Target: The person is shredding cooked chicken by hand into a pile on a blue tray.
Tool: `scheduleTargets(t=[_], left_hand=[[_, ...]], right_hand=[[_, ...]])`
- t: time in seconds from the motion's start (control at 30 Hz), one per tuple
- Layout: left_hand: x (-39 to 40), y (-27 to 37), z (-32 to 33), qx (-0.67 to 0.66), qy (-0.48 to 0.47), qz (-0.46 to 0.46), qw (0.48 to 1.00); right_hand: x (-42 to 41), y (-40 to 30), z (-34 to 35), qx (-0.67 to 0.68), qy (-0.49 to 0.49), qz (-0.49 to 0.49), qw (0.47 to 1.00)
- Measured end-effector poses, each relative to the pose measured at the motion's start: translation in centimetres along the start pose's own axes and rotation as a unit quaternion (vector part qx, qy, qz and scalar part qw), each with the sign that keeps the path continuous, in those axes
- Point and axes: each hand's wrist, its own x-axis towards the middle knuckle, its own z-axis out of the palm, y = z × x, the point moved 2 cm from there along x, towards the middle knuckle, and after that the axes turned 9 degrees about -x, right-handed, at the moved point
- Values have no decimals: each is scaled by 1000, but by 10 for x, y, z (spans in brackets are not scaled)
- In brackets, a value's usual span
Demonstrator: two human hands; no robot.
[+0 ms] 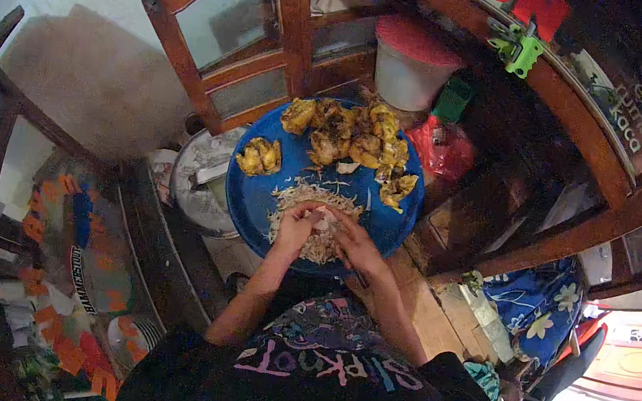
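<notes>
Both hands meet over a round blue tray (387, 235) in front of me. Between the fingers is a small pale piece of meat (325, 220), partly hidden by them. My left hand (297, 227) grips its left side, and my right hand (357, 244) is closed about its right. Below them a heap of pale shredded meat (319, 252) covers the near part of the tray. Browned yellow cooked chicken pieces (333, 140) crowd the tray's far side. One separate chicken piece (259, 157) lies at the left, and a small pale scrap (347, 168) sits near the middle.
A large metal basin (192, 166) stands left of the tray, partly under its rim. Beyond are an open wooden cabinet door (298, 23), a white bucket with a red lid (409, 70) and a red plastic bag (443, 150). Wooden framing (573, 138) curves along the right.
</notes>
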Motion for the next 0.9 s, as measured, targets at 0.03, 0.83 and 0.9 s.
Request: scheduleTargets(t=[0.03,0.83,0.9], left_hand=[[1,0,3,-4,1,-1,1000],[5,-10,3,-70,-26,83,994],[8,-20,-2,-100,-15,64,993]], right_hand=[[10,26,-3,1,5,-1,1000],[-2,4,-15,21,59,72,995],[-2,-4,-13,54,60,46,996]])
